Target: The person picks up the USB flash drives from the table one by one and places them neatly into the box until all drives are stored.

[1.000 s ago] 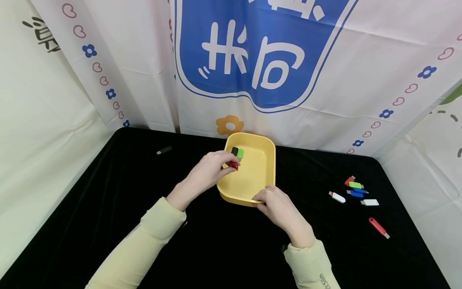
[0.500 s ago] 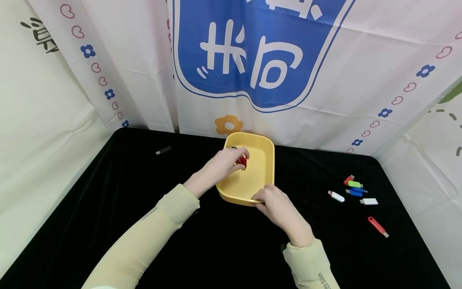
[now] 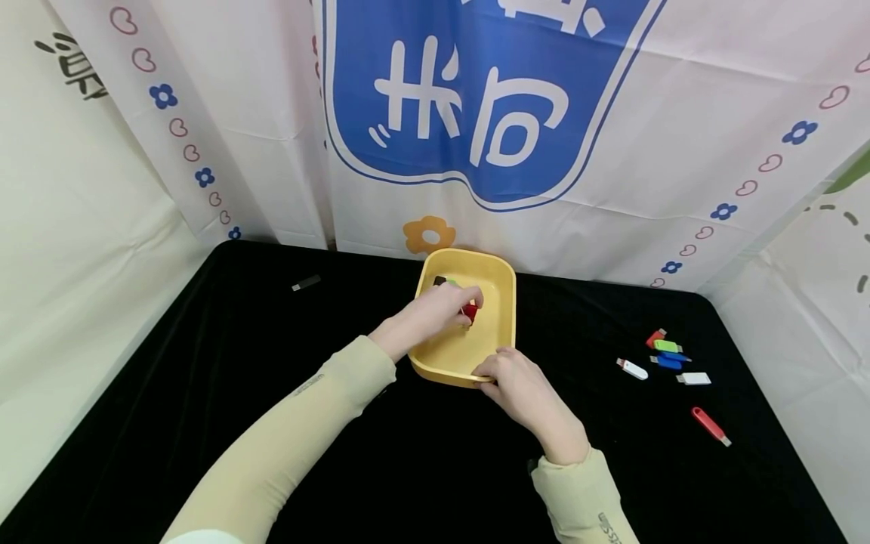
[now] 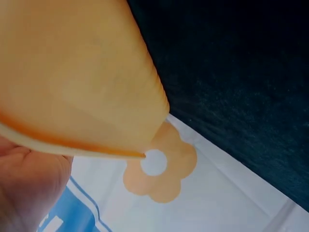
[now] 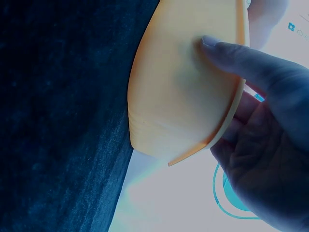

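Note:
A yellow plastic tray (image 3: 492, 332) sits at the back middle of the black cloth. My left hand (image 3: 435, 311) reaches inside over its left rim and pinches a red USB stick (image 3: 470, 311) between thumb and fingers. Behind that hand, a black USB stick (image 3: 439, 280) and a partly hidden green USB stick (image 3: 451, 282) lie at the tray's far left. At the front right corner my right hand (image 3: 532, 397) grips the rim. The right wrist view shows the right thumb (image 5: 231, 55) pressed against the tray's outer wall (image 5: 169, 106), fingers over the rim.
To the right lie several USB sticks: a red one (image 3: 655, 338), a green one (image 3: 667, 346), blue ones (image 3: 667, 363), white ones (image 3: 695, 379) and a long red one (image 3: 710, 425). A dark USB stick (image 3: 306, 282) lies left. A printed curtain (image 3: 584, 242) hangs behind the tray.
My left hand has moved right, further over the tray, carrying the red USB stick towards its middle. The right hand keeps its grip on the rim, and the tray stays in place.

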The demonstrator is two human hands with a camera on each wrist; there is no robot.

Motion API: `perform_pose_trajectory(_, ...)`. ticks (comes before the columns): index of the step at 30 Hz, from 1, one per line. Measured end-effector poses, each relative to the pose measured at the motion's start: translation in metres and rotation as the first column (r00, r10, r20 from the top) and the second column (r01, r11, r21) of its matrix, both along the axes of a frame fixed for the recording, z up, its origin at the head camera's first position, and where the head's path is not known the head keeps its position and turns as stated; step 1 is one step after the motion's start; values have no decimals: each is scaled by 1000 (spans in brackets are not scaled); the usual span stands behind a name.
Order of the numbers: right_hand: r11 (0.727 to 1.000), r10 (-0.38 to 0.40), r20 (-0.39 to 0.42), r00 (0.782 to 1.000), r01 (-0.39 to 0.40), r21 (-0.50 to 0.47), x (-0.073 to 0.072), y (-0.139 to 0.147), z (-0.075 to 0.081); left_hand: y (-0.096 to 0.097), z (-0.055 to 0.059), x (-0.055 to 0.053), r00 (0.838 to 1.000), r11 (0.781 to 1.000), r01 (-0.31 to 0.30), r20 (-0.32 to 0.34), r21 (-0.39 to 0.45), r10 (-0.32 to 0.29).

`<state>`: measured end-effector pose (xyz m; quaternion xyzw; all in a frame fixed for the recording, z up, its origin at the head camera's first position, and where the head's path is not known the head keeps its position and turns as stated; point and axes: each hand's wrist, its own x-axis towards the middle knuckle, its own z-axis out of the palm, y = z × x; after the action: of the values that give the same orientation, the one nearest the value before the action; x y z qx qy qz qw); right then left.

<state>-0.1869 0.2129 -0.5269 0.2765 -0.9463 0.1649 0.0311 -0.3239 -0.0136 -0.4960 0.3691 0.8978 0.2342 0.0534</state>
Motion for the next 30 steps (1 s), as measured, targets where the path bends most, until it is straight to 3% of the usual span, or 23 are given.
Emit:
perform_pose_trajectory(8, 1000, -2, 2, 1000, 2, 4, -1, 1, -1, 9, 8, 4, 998, 997, 8, 69, -74, -3)
perform_pose_trajectory(11, 1000, -3, 4, 1000, 3, 6, -1, 1, -2, 13, 19, 14, 998, 994, -19, 59, -105, 26)
perform_pose_trajectory(15, 1000, -6, 12, 1000, 7, -3, 0, 2, -1, 17, 46, 35, 997, 988, -59, 40, -145, 66)
perform_pose_trajectory(19, 1000, -2, 6, 1000, 2, -4, 0, 2, 0, 19, 64, 49, 997, 981, -79, 12, -175, 82)
perform_pose_trajectory(22, 1000, 2, -7, 1000, -2, -1, 0, 1, 0, 19, 64, 51, 996, 979, -85, -23, -187, 82)
perform_pose_trajectory(26, 1000, 11, -17, 1000, -11, 2, 0, 0, 0, 19, 49, 39, 985, 971, -93, -163, -219, 57)
perform_pose_trajectory(29, 1000, 17, -18, 1000, -17, 6, -1, 0, 0, 18, 48, 34, 971, 959, -106, -234, -264, 43)
perform_pose_trajectory(30, 1000, 18, -18, 1000, -17, 6, -1, 0, -1, 18, 53, 36, 972, 955, -104, -230, -278, 39)
